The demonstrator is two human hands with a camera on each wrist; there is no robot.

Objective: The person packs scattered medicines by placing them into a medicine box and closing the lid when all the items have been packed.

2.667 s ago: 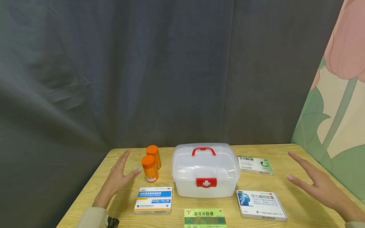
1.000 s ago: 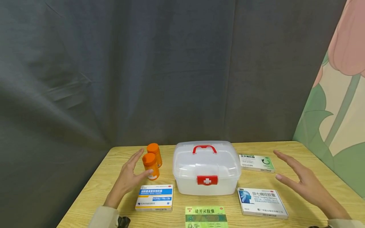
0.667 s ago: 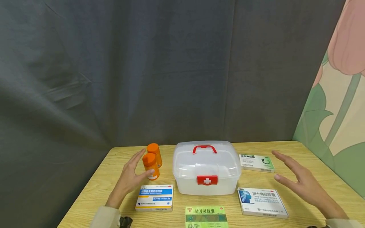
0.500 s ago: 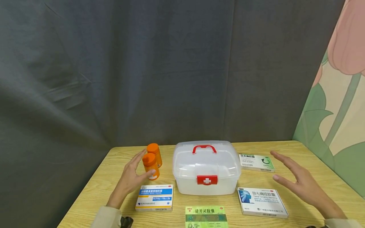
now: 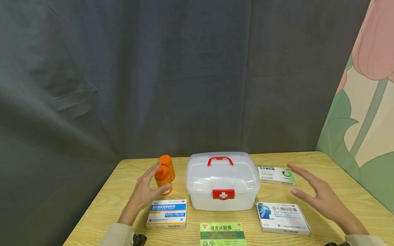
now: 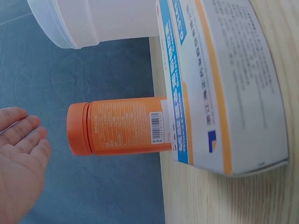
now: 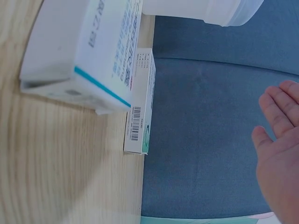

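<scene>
In the head view my left hand hovers with straight fingers beside two orange bottles, its fingertips overlapping them. The nearer bottle partly covers the farther bottle. My right hand, fingers extended and thumb apart, is held over the right side near a green-and-white medicine box and a white medicine box with a blue head picture. Between the hands stands a closed translucent first-aid box with a red handle and latch. Both wrist views show the hands holding nothing.
A blue-and-white medicine box lies in front of the bottles. A green medicine box lies at the near middle, cut by the frame edge. Behind the wooden table hangs a dark curtain; a flower-painted wall flanks the right.
Both hands have moved inward: the left to the right toward the bottles, the right to the left toward the medicine boxes. The objects on the table have stayed in place.
</scene>
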